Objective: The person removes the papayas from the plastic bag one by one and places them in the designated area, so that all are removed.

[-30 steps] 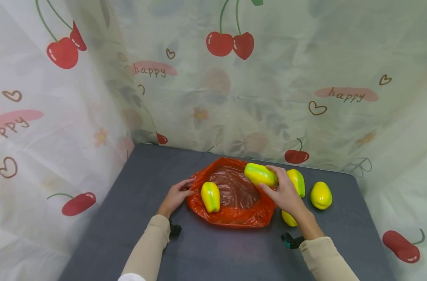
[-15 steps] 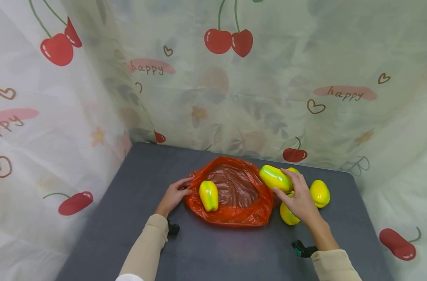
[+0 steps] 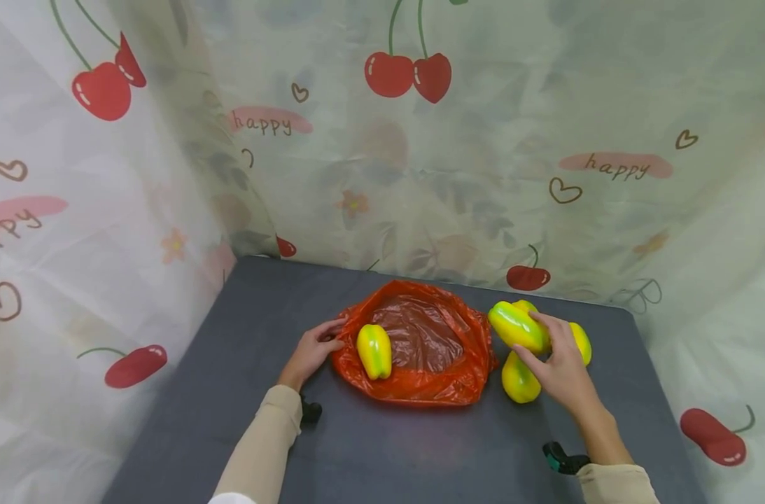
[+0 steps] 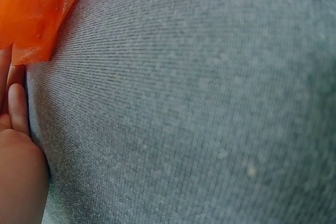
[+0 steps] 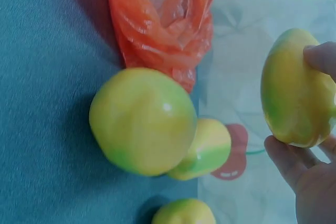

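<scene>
My left hand holds the left edge of an open red plastic bag; in the left wrist view an orange-red corner of the bag covers its fingertips. Inside the bag, to the left, lies a glossy yellow-green fruit. My right hand grips a second such fruit, thumb on one side and fingers on the other, to the right of the bag. The right wrist view shows this held fruit raised between thumb and fingertips.
Close by the right hand, more yellow-green fruits stand on the dark grey table: one in front, one behind the held fruit and one to the right. A cherry-print curtain surrounds the table's back and sides.
My right hand has moved rightward with its fruit, from over the bag's right rim to above the other fruits. The left hand keeps its place at the bag.
</scene>
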Motion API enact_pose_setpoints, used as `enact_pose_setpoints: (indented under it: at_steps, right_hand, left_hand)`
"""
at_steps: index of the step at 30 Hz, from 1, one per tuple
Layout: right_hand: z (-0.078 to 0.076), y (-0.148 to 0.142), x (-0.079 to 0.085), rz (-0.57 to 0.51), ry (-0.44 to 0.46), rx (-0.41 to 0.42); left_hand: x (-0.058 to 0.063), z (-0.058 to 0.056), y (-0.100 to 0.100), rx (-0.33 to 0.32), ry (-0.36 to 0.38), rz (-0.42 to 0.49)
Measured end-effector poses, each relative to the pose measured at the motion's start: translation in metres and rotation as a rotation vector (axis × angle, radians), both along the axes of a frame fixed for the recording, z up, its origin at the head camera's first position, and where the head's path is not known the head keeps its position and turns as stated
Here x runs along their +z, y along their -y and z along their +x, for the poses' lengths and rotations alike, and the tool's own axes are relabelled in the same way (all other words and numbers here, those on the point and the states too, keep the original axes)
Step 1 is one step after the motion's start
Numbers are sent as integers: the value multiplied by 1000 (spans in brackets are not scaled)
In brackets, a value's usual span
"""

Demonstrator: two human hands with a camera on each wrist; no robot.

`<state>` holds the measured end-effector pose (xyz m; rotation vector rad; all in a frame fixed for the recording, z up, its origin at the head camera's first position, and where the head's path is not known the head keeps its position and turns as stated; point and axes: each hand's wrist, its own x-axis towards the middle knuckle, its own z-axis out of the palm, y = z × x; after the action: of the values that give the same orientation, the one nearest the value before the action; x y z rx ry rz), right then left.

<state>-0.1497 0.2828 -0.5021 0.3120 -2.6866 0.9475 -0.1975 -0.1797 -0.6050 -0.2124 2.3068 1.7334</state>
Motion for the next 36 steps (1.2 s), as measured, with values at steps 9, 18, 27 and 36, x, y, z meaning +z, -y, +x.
enact_pose_setpoints:
  at_steps: [9, 18, 27, 36]
  right_hand:
    - [13, -17, -2, 13, -33, -68]
    - [24, -31, -12, 3, 6, -153]
    - [38, -52, -22, 22, 66, -215]
    - [46, -63, -35, 34, 83, -236]
  left_hand:
    - [-3, 0, 0, -8, 5, -9]
    - [-4, -4, -1, -5, -6, -22]
    - [-8, -2, -1, -11, -8, -11]
    - [-5, -2, 1, -12, -13, -8]
